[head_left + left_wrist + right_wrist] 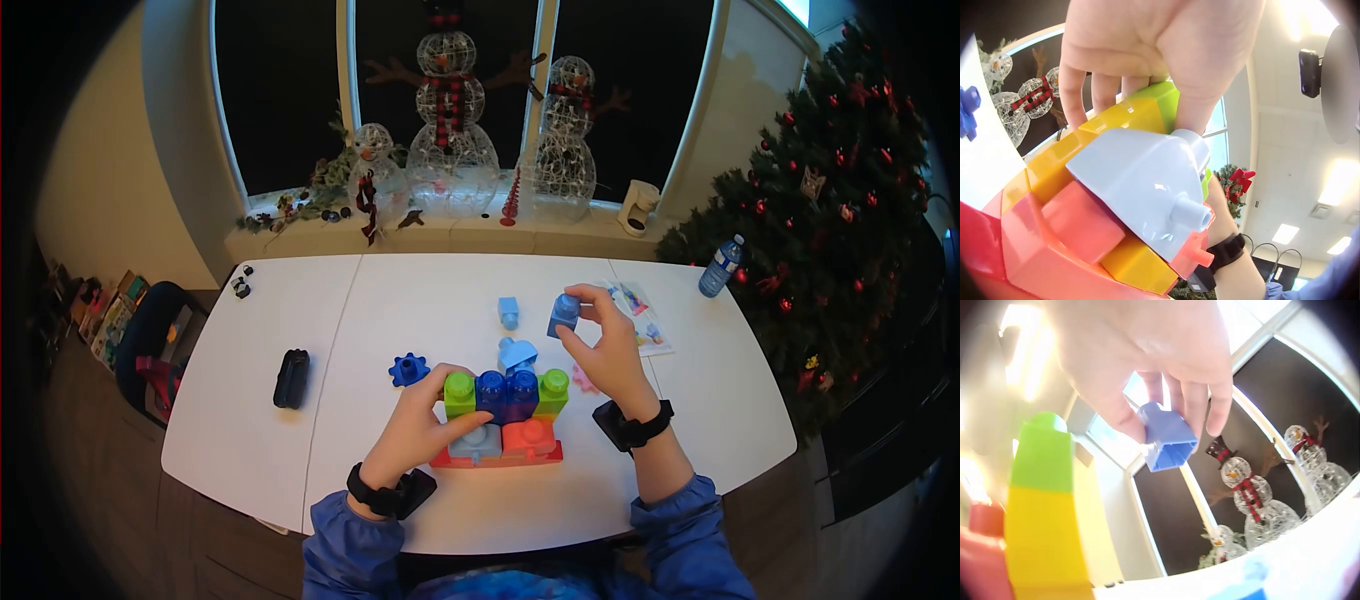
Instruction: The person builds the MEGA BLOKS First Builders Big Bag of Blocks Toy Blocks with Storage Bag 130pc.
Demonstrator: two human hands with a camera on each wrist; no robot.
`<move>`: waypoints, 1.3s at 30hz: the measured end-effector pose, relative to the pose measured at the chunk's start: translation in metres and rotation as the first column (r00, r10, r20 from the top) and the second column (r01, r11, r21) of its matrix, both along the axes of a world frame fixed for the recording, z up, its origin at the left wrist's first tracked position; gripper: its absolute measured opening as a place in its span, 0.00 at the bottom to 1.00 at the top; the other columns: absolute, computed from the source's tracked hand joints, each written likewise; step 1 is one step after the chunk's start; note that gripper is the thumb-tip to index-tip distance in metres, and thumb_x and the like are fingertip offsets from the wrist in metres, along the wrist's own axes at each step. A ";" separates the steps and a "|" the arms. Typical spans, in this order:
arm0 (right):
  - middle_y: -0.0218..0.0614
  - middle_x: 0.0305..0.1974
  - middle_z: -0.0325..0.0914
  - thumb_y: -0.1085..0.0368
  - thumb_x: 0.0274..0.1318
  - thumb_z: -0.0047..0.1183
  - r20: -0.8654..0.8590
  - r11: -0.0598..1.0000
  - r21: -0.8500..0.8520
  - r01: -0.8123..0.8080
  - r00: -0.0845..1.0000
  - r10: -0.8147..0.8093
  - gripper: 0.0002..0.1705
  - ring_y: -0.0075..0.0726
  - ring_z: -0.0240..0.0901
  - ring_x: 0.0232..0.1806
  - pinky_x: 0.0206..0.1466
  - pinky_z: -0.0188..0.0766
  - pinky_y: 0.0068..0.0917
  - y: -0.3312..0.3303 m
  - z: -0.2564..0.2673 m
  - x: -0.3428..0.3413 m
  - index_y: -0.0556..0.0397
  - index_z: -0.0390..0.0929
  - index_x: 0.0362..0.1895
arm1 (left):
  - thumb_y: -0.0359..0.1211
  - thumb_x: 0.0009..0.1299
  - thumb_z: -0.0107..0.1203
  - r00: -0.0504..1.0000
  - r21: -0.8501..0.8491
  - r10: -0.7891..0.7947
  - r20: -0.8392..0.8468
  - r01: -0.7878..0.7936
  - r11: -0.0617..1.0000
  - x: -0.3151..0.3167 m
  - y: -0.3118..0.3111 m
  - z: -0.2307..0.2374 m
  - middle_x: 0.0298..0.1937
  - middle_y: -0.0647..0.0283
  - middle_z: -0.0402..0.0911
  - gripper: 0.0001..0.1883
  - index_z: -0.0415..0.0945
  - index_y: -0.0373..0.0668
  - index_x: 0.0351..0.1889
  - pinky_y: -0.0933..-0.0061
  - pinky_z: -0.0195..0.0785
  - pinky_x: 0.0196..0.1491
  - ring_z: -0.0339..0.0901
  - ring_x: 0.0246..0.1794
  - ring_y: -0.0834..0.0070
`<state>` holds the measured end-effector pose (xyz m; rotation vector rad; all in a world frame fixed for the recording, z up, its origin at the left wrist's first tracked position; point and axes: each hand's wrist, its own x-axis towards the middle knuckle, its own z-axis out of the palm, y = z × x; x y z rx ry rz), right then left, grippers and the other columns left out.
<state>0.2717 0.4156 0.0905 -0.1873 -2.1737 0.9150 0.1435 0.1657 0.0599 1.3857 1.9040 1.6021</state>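
Observation:
My right hand (610, 352) pinches a small blue toy building block (562, 315) between thumb and fingers, raised over the table; its hollow underside shows in the right wrist view. My left hand (415, 428) grips the left end of a built block structure, thumb in front and fingers behind. The structure's top row has a green block (459, 395) at either end and dark blue blocks (506, 397) between them. Below, a light grey-blue piece (1138, 181) and a coral piece (528, 436) jut forward over a red base (500, 462).
Behind the structure lie a light blue block (508, 312), a light blue rounded piece (516, 353), a dark blue gear (409, 370) and a pink gear (583, 378). A black case (291, 378) is at left; a printed sheet (645, 320) and water bottle (721, 266) are at right.

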 end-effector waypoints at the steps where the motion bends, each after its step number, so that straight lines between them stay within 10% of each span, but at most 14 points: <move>1: 0.44 0.49 0.84 0.70 0.55 0.68 -0.109 0.999 -0.033 -0.035 0.994 0.031 0.29 0.49 0.84 0.52 0.57 0.79 0.38 -0.008 0.010 0.002 0.52 0.76 0.61 | 0.34 0.64 0.76 1.000 -0.007 0.000 -0.004 0.000 1.000 -0.001 0.000 0.001 0.43 0.64 0.83 0.24 0.76 0.41 0.53 0.70 0.73 0.52 0.79 0.45 0.74; 4: 0.41 0.51 0.85 0.69 0.56 0.68 -0.162 0.943 -0.100 -0.318 0.940 0.300 0.29 0.44 0.84 0.54 0.58 0.78 0.38 -0.039 0.025 0.005 0.52 0.77 0.62 | 0.34 0.64 0.76 1.000 0.004 -0.010 -0.002 0.010 1.000 -0.001 0.001 0.002 0.42 0.64 0.83 0.24 0.76 0.41 0.53 0.71 0.72 0.51 0.78 0.44 0.75; 13: 0.38 0.51 0.86 0.65 0.58 0.69 0.038 0.929 0.192 -0.317 0.948 0.316 0.26 0.46 0.82 0.49 0.59 0.74 0.40 -0.069 0.027 0.004 0.51 0.81 0.61 | 0.33 0.67 0.74 0.999 -0.024 -0.033 0.020 0.033 0.999 -0.001 -0.002 0.005 0.44 0.61 0.82 0.22 0.75 0.38 0.53 0.69 0.76 0.55 0.81 0.44 0.73; 16: 0.40 0.56 0.84 0.62 0.66 0.64 0.109 0.911 0.133 -0.391 0.919 0.379 0.22 0.45 0.81 0.54 0.61 0.73 0.39 -0.062 0.031 0.005 0.51 0.80 0.63 | 0.33 0.66 0.74 0.999 -0.005 -0.030 0.030 0.030 1.000 -0.002 -0.001 0.000 0.42 0.66 0.83 0.23 0.76 0.41 0.55 0.73 0.72 0.50 0.78 0.43 0.77; 19: 0.43 0.62 0.80 0.57 0.75 0.54 -0.072 0.807 -0.349 -0.477 0.872 0.484 0.20 0.44 0.79 0.61 0.65 0.71 0.36 -0.039 0.013 -0.007 0.50 0.79 0.65 | 0.33 0.66 0.74 1.000 0.014 -0.019 0.018 0.018 1.000 -0.002 0.000 -0.003 0.43 0.66 0.82 0.24 0.76 0.40 0.56 0.72 0.72 0.52 0.78 0.44 0.76; 22: 0.45 0.68 0.75 0.55 0.80 0.46 0.053 0.891 -0.315 -0.326 0.931 0.360 0.22 0.45 0.74 0.69 0.69 0.69 0.35 -0.013 -0.015 -0.022 0.50 0.77 0.68 | 0.32 0.66 0.74 1.000 -0.012 -0.016 0.000 0.016 1.000 -0.001 -0.001 0.000 0.45 0.61 0.82 0.23 0.75 0.38 0.54 0.69 0.76 0.55 0.82 0.45 0.71; 27: 0.51 0.72 0.70 0.59 0.67 0.58 0.330 0.830 0.267 -0.489 0.856 0.398 0.27 0.58 0.68 0.72 0.73 0.68 0.45 0.012 -0.076 -0.036 0.46 0.76 0.69 | 0.32 0.65 0.75 0.999 -0.013 -0.025 0.036 0.025 1.000 -0.004 -0.001 -0.004 0.44 0.64 0.82 0.24 0.76 0.39 0.56 0.71 0.73 0.55 0.80 0.46 0.75; 30: 0.50 0.72 0.70 0.58 0.63 0.61 0.528 0.856 0.039 -0.516 0.737 0.421 0.32 0.58 0.69 0.72 0.72 0.69 0.46 0.010 -0.085 -0.034 0.45 0.74 0.71 | 0.33 0.66 0.74 0.999 -0.003 -0.029 0.022 0.029 1.000 -0.003 -0.001 -0.004 0.45 0.62 0.82 0.24 0.75 0.39 0.56 0.69 0.75 0.56 0.81 0.46 0.72; 39: 0.42 0.66 0.75 0.60 0.63 0.58 0.343 0.758 0.586 -0.287 0.935 0.089 0.20 0.49 0.71 0.68 0.64 0.69 0.42 0.014 -0.105 -0.027 0.44 0.81 0.59 | 0.32 0.65 0.75 0.998 0.001 -0.033 0.049 0.033 0.999 -0.003 -0.001 -0.005 0.45 0.66 0.82 0.25 0.76 0.40 0.58 0.72 0.71 0.55 0.78 0.47 0.76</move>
